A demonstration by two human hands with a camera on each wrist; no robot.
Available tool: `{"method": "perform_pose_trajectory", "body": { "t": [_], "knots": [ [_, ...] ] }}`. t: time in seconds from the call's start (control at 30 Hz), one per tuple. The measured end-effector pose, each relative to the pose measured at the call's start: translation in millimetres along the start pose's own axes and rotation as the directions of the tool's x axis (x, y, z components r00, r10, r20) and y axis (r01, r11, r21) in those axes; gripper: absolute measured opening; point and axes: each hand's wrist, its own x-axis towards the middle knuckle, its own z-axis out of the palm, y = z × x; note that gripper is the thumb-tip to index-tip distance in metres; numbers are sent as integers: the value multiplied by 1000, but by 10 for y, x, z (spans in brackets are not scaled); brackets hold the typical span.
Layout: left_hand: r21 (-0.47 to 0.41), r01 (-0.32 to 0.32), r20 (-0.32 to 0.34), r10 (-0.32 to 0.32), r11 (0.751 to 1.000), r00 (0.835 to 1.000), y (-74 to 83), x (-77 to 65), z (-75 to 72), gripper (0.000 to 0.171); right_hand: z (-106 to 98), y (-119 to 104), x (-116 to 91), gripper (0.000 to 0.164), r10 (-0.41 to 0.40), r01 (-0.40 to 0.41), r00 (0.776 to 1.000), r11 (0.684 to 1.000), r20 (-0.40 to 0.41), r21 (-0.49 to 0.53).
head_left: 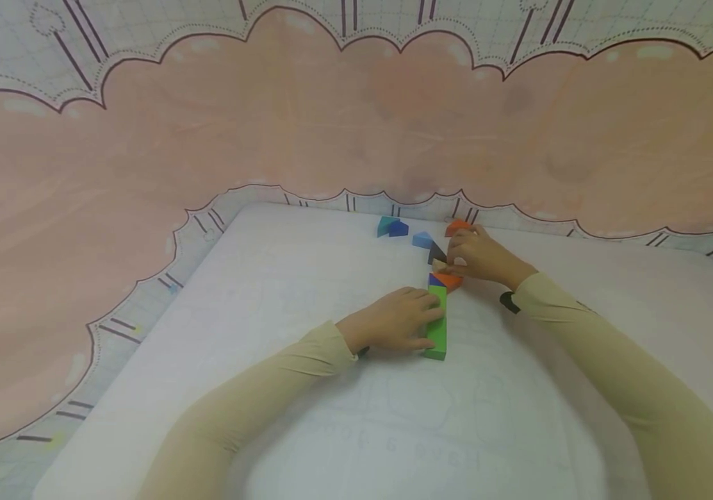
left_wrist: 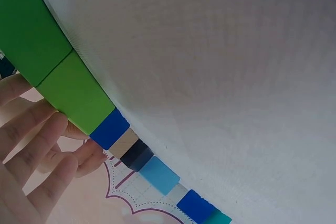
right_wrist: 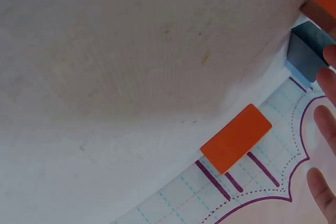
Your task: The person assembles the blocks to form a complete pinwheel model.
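My left hand (head_left: pixel 397 319) rests on a row of green blocks (head_left: pixel 438 337), fingers over the top and thumb near the close end. In the left wrist view, a darker green block (left_wrist: pixel 31 30) and a lighter one (left_wrist: pixel 79 93) meet end to end, with the fingers along their side. Past them sit a blue triangular block (head_left: pixel 434 280) and an orange block (head_left: pixel 450 280). My right hand (head_left: pixel 478 255) is spread beside a tan block (head_left: pixel 438 266) and a black triangular block (head_left: pixel 436 253). Its thumb reaches toward the tan block, and its fingers overlap a far orange block (head_left: pixel 456 227).
Farther back and left lie a light blue block (head_left: pixel 422 240), a dark blue block (head_left: pixel 398 228) and a teal block (head_left: pixel 385 226). All stand on a white tabletop (head_left: pixel 306 278). A pink patterned cloth (head_left: pixel 356 125) with scalloped lines hangs behind its far edge.
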Motion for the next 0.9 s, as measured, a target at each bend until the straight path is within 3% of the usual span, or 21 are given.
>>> {"method": "perform_pose_trajectory", "body": {
  "t": [0.3, 0.57, 0.7, 0.9],
  "knots": [
    [6, 1, -1, -1, 1000, 1000, 6, -8, -11, 52, -75, 5, -46, 9, -21, 20, 999, 999, 37, 29],
    [-3, 6, -3, -6, 1000, 1000, 14, -21, -31, 52, -89, -17, -11, 36, -109, 111, 994, 992, 27, -66],
    [-5, 5, -6, -5, 1000, 1000, 15, -20, -23, 52, -71, -35, 22, 35, -141, 145, 989, 980, 40, -133],
    [0, 7, -7, -7, 1000, 1000, 13, -15, -12, 52, -60, -47, 37, 32, -147, 151, 988, 977, 40, -151]
  ]
}}
